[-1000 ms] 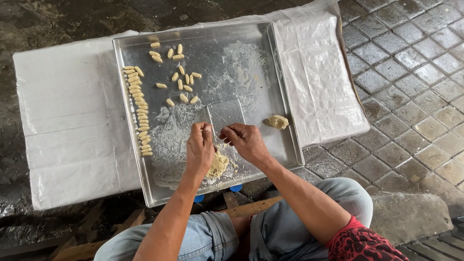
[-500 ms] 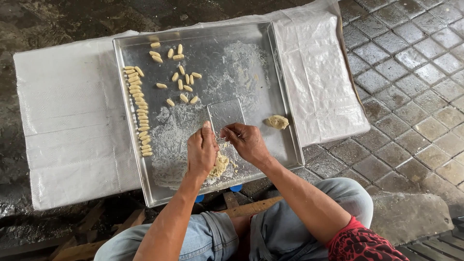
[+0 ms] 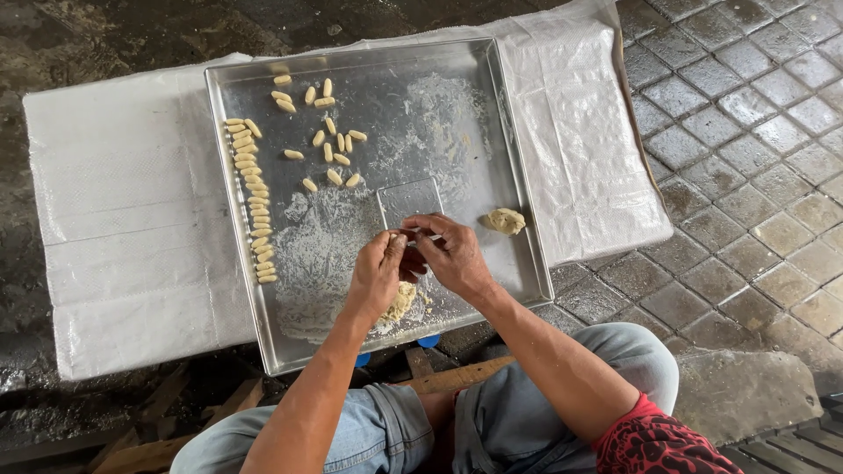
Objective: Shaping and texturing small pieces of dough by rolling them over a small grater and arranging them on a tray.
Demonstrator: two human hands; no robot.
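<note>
Over the near part of the square shiny metal tray [image 3: 263,351], the left hand [image 3: 378,276] and right hand [image 3: 452,254] pinch a small pale dough piece [image 3: 392,238] between closed grips; a dough lump [image 3: 401,300] lies beneath.

Both hands meet in the middle, fingertips pretty much touching. The left hand [image 3: 376,274] comes up from the near left on a bare forearm, fingers curled in, thumb pinched against them. The right hand [image 3: 452,254] reaches in from the near right, back of hand up, fingers bent towards the left one, elbow low.
</note>
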